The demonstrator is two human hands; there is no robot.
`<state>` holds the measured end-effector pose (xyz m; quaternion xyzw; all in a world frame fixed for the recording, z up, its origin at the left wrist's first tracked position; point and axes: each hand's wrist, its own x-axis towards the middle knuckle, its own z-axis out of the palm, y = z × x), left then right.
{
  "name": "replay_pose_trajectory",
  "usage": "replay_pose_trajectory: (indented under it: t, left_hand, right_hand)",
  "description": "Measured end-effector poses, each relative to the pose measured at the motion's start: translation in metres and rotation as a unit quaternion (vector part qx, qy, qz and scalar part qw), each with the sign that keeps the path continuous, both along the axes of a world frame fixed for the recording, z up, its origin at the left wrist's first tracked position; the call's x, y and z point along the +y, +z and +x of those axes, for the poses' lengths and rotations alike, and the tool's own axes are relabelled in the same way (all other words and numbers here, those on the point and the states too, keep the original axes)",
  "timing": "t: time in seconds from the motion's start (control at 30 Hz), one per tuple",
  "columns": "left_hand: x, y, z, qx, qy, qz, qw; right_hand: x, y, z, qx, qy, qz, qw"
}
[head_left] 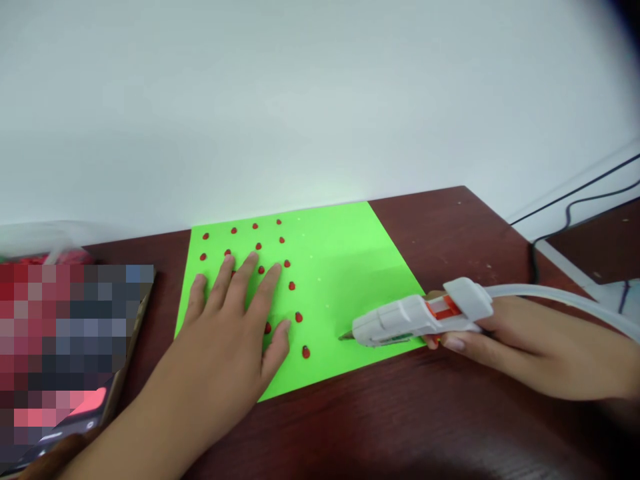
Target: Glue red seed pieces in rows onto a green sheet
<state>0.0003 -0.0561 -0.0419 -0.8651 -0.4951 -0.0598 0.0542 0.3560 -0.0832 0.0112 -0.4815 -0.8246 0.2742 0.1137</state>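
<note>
Right hand (530, 350): fingers wrapped round the glue gun (395, 321), thumb along its near side; trigger squeeze cannot be told.
Nozzle (346, 336): left of that grip, angled down at the sheet; whether it touches is unclear.
Sheet (370, 267): green, mostly left of and beyond the grip, its near right edge passing under the gun.
White dots (327, 307): a slanting row beyond the nozzle, which sits at the row's near end.
Red beads (306, 352): in rows farther left of the grip, some hidden by the other hand.
Left hand (227, 327): well left of the grip, spread palm down over the beads, holding nothing that shows.
Spacing: best matched to the nearest bead column, one dot abreast of each bead.
Squeeze: short and light, so dots stay small; lift cleanly to avoid strings.
Steadying: press between beads rather than on them, fingers clear of the hot tip.
</note>
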Motion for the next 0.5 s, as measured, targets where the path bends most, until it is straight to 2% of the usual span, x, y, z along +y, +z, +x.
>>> replay_pose_trajectory:
  t: [0.1, 0.27, 0.5]
  left_hand:
    - [0.0, 0.0001, -0.0005, -0.003, -0.002, -0.006, 1.0]
    - [-0.0007, -0.0005, 0.0003, -0.004, -0.001, -0.008, 1.0]
    - [0.0001, 0.0, 0.0003, -0.001, -0.001, -0.003, 1.0]
  right_hand:
    - [0.0012, 0.0022, -0.0012, -0.007, 0.035, -0.042, 0.998]
    - [0.0019, 0.0045, -0.0035, -0.014, 0.024, -0.035, 0.999]
    - [0.0019, 0.0064, -0.0025, -0.03, 0.022, -0.063, 0.997]
